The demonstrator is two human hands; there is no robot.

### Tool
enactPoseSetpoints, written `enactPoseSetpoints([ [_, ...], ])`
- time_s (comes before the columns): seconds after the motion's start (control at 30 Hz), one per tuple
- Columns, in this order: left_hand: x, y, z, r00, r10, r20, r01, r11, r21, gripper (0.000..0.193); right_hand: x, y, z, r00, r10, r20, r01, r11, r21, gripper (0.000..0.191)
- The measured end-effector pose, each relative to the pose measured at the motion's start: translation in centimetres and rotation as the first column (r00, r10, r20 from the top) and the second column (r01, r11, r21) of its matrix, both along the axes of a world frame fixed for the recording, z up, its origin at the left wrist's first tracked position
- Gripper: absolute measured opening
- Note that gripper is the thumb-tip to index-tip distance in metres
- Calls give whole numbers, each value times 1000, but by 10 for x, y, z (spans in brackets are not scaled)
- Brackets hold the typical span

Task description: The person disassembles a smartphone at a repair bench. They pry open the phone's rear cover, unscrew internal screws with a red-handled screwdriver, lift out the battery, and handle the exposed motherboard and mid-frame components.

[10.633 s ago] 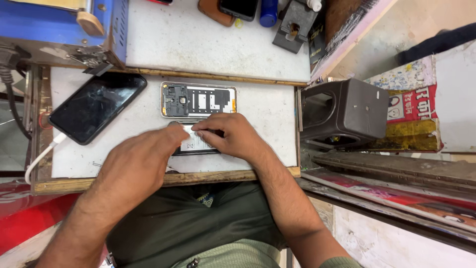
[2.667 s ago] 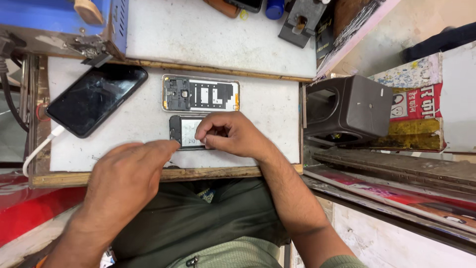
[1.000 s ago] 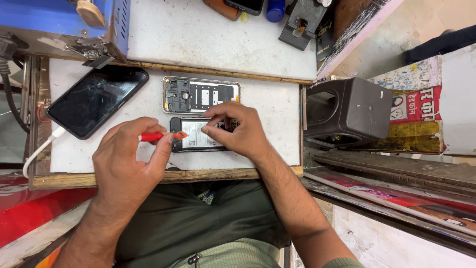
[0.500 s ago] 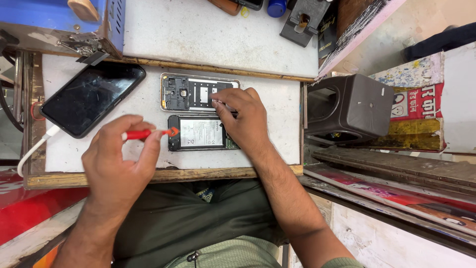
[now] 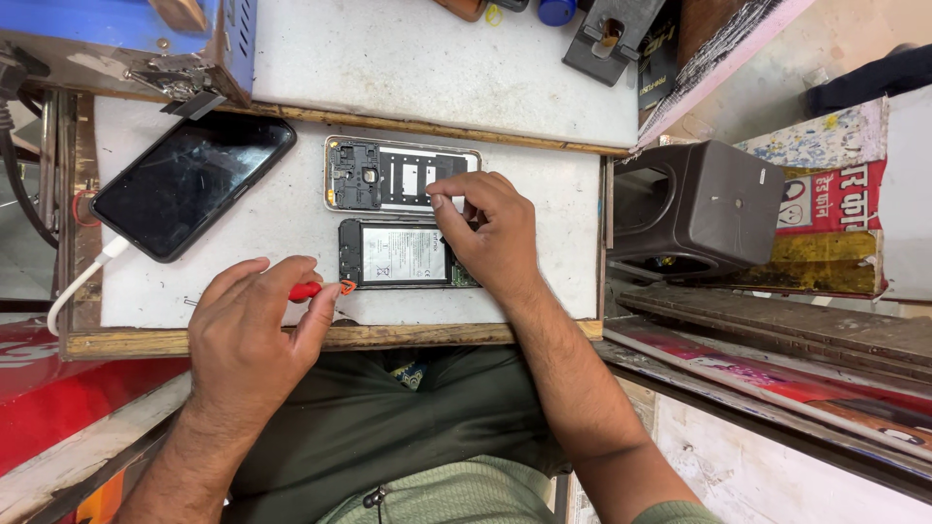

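On the white work board (image 5: 291, 233) lies an opened phone body (image 5: 398, 254) with its pale battery showing. Just behind it lies a separate phone frame (image 5: 388, 175), light-rimmed with dark parts inside. My right hand (image 5: 485, 228) rests over the right end of the opened phone, its fingertips touching the right part of the frame. My left hand (image 5: 252, 335) is at the board's near edge and grips a small red-handled tool (image 5: 318, 289), whose tip points at the phone body's near left corner.
A black smartphone (image 5: 189, 184) with a white cable (image 5: 78, 286) lies at the left of the board. A blue box (image 5: 136, 39) stands at the back left, a dark plastic stool (image 5: 704, 209) at the right. Small tools lie on the rear shelf (image 5: 437, 58).
My left hand picked up the red tool and drew back to the board's near edge. My right hand moved from the opened phone up to the frame behind it.
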State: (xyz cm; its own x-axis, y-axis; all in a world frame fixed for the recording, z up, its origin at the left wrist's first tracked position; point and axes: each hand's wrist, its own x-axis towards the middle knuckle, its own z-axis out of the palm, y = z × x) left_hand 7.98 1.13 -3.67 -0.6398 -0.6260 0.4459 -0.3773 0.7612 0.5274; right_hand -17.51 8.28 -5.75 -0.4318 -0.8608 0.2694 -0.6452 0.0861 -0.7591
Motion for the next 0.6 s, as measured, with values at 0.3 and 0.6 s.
enactPoseSetpoints([
  [0.3, -17, 5, 34, 956, -183, 231, 200, 978, -55, 28, -3, 4, -9, 954, 231, 191, -247, 967, 63, 11],
  [0.6, -18, 2, 31, 979, -111, 170, 118, 993, -27, 17, 1, 4, -2, 860, 473, 191, -493, 867, 74, 23],
])
